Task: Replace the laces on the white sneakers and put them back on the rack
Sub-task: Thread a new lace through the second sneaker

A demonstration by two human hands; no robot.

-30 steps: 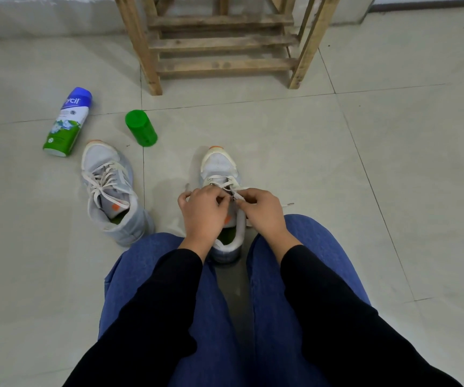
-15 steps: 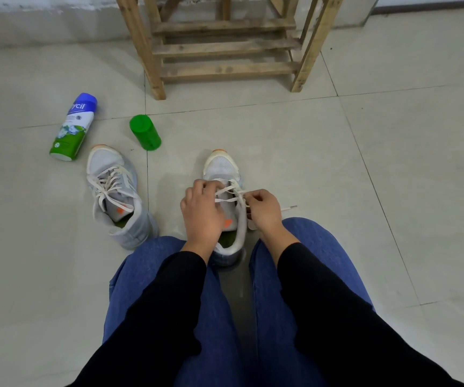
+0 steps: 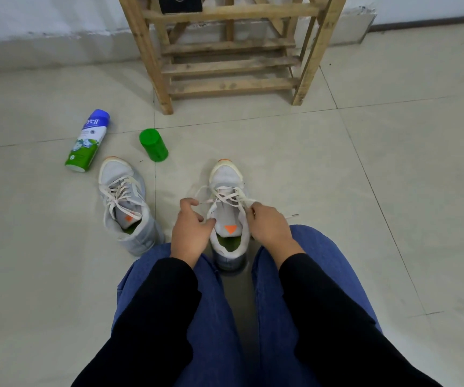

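The white sneaker (image 3: 226, 177) stands on the tiled floor (image 3: 337, 177) between the person's knees, with its toe toward 12 o'clock. Its lace (image 3: 233, 197) is crossed loosely over the tongue. The right hand (image 3: 270, 227), at 3 o'clock of this shoe, has the fingers curled around a strand of the lace, and the lace tip comes out on the hand's outer side. The left hand (image 3: 190, 227), at 9 o'clock of the shoe, has half-curled fingers. One strand reaches its forefinger, but I cannot tell if it is pinched or only touched. The second sneaker (image 3: 122, 196) stands further at 9 o'clock, laced, apart from the hands. A spray can (image 3: 87, 141) lies on its side at 10 o'clock, a green cap (image 3: 153, 145) at 11 o'clock, and the wooden rack (image 3: 225, 65) stands at 12 o'clock
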